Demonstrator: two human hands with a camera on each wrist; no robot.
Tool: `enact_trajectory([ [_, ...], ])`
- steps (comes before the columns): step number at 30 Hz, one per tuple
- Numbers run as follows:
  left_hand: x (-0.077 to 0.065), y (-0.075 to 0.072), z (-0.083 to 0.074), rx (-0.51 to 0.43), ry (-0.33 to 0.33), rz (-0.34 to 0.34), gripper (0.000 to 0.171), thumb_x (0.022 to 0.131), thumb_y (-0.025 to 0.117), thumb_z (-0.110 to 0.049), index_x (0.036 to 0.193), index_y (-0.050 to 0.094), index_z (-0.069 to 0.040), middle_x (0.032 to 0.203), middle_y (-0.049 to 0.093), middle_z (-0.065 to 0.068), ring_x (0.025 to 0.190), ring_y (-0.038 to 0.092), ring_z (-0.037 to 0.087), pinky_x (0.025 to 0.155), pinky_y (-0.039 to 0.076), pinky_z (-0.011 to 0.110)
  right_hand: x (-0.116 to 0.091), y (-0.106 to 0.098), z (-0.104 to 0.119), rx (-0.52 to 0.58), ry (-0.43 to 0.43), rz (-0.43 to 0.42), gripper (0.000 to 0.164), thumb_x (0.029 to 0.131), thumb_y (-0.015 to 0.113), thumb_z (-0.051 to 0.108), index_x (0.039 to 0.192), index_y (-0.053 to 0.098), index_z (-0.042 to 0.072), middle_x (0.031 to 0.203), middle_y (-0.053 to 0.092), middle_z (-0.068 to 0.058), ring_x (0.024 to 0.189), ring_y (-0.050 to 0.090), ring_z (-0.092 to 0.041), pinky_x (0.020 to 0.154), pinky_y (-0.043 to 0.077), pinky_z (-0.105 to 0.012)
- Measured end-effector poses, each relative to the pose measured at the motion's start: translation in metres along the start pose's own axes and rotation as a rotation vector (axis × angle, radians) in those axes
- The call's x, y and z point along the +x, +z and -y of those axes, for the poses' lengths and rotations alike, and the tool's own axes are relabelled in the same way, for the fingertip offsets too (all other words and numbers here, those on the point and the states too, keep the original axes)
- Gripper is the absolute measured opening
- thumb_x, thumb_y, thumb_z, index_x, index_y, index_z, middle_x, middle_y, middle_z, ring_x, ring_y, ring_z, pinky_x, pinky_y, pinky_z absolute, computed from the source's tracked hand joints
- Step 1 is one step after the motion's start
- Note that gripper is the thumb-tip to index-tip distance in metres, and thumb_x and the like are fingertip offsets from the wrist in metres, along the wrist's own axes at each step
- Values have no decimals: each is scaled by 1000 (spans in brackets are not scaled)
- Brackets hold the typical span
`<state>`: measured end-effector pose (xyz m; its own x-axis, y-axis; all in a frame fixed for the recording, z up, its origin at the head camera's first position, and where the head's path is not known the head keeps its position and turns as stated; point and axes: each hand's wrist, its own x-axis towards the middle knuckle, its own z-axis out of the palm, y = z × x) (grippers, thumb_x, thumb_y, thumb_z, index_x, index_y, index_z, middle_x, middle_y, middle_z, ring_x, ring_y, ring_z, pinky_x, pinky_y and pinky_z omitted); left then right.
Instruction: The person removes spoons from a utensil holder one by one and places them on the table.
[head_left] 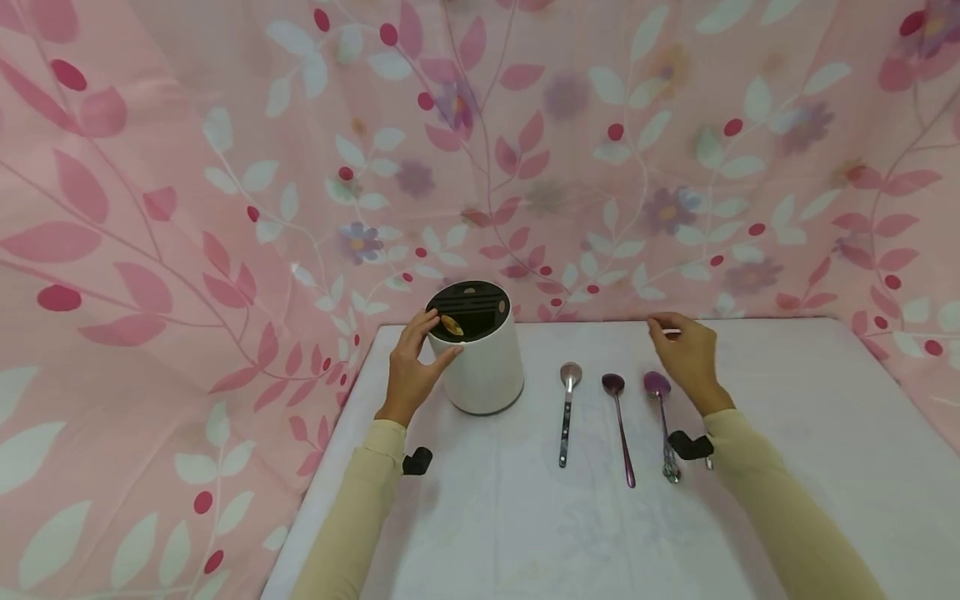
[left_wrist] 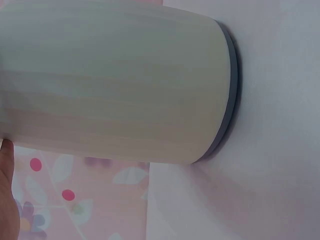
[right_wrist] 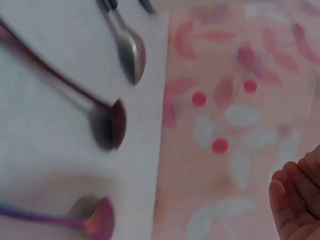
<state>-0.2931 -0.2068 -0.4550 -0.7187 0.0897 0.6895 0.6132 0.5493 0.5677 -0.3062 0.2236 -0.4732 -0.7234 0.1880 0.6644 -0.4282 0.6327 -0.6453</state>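
Note:
A white cylindrical utensil holder [head_left: 483, 375] with a slotted black top stands at the back left of the table. The gold bowl of a spoon [head_left: 452, 326] shows in its opening. My left hand [head_left: 411, 367] rests at the holder's near-left rim, fingers and thumb spread; in the left wrist view one fingertip [left_wrist: 7, 146] meets its wall. Above the back right of the table, my right hand [head_left: 686, 354] hangs with loosely bent fingers and holds nothing. Below and left of it lie a purple spoon [head_left: 657, 383], a dark reddish spoon [head_left: 613, 383] and a silver spoon [head_left: 571, 372] with a black handle.
A white cloth covers the table [head_left: 525, 517]. A handle tip [head_left: 709, 463] shows beside the right wrist, the rest hidden by the arm. Behind the table's back edge hangs a pink floral curtain [head_left: 555, 167], close to the holder.

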Motion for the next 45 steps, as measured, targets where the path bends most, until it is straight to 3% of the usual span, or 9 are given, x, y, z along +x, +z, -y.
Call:
enact_trajectory([
  [3,0,0,0,-6,-1,-2,62,79,83,-21,134,57,-6,144,49,9,140,36,26,109,36,34,3,24,36,104,-137,85,12,87,71,4,97,75,-1,89,74,-11,73,70,-23,66,59,-29],
  [6,1,1,0,-1,-7,10,62,80,82,-23,135,57,-8,145,48,8,140,36,22,108,36,33,1,46,71,226,-202,172,14,87,72,3,100,74,-1,93,74,-9,79,70,-25,69,59,-42],
  [13,0,2,1,-1,-16,2,62,80,82,-23,135,57,-7,145,48,8,140,35,21,109,36,33,-3,86,137,427,-222,364,17,86,74,5,102,73,-1,96,73,-7,88,69,-17,77,59,-39],
  [21,1,-1,0,-1,29,6,61,81,81,-20,134,56,-4,144,48,11,140,36,27,110,35,32,4,114,182,490,-284,462,20,85,75,5,103,72,-2,99,70,-9,87,68,-16,81,58,-33],
  [29,3,-1,0,-25,45,3,59,81,81,-18,132,57,-1,143,49,13,138,36,35,110,36,33,9,134,199,461,-282,511,19,84,77,5,100,72,-4,97,72,-13,83,71,-18,76,59,-28],
  [38,-1,-1,-1,-19,10,14,61,81,81,-20,134,56,-2,144,48,12,141,34,26,110,35,33,2,148,197,472,-257,517,18,84,75,3,100,72,-4,98,72,-13,82,71,-18,73,58,-23],
  [45,0,-2,-1,-15,23,9,61,81,81,-20,133,57,-3,144,48,13,140,35,29,110,36,34,2,148,200,453,-228,494,15,86,73,4,100,72,-1,97,73,-10,82,72,-15,80,58,-35],
])
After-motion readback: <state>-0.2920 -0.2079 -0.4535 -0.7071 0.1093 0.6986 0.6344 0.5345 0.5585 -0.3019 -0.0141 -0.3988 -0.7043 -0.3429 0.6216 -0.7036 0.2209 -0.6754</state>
